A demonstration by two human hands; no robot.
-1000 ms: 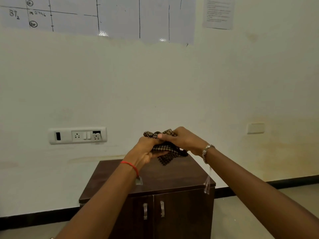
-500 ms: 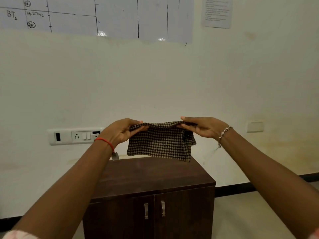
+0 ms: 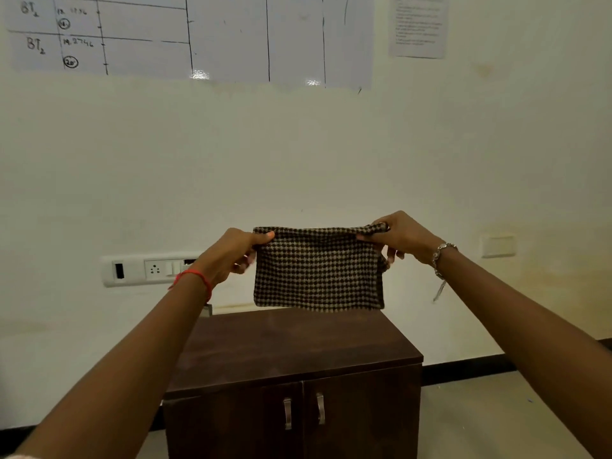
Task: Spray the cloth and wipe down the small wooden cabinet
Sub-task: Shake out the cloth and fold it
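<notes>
A brown and cream houndstooth cloth (image 3: 318, 270) hangs spread flat in the air above the small dark wooden cabinet (image 3: 291, 349). My left hand (image 3: 231, 256) pinches its upper left corner and my right hand (image 3: 400, 236) pinches its upper right corner. The cloth's lower edge hangs just above the back of the cabinet top, apart from it. The cabinet has two doors with metal handles (image 3: 303, 412). No spray bottle is in view.
The cabinet stands against a cream wall. A white socket and switch strip (image 3: 145, 270) is on the wall to the left, a small white plate (image 3: 496, 245) to the right. A chart (image 3: 198, 34) hangs high up. Pale floor (image 3: 480, 422) lies to the right.
The cloth was bunched between both hands low over the cabinet top. My hands have risen and moved apart, and the cloth now hangs stretched out flat between them.
</notes>
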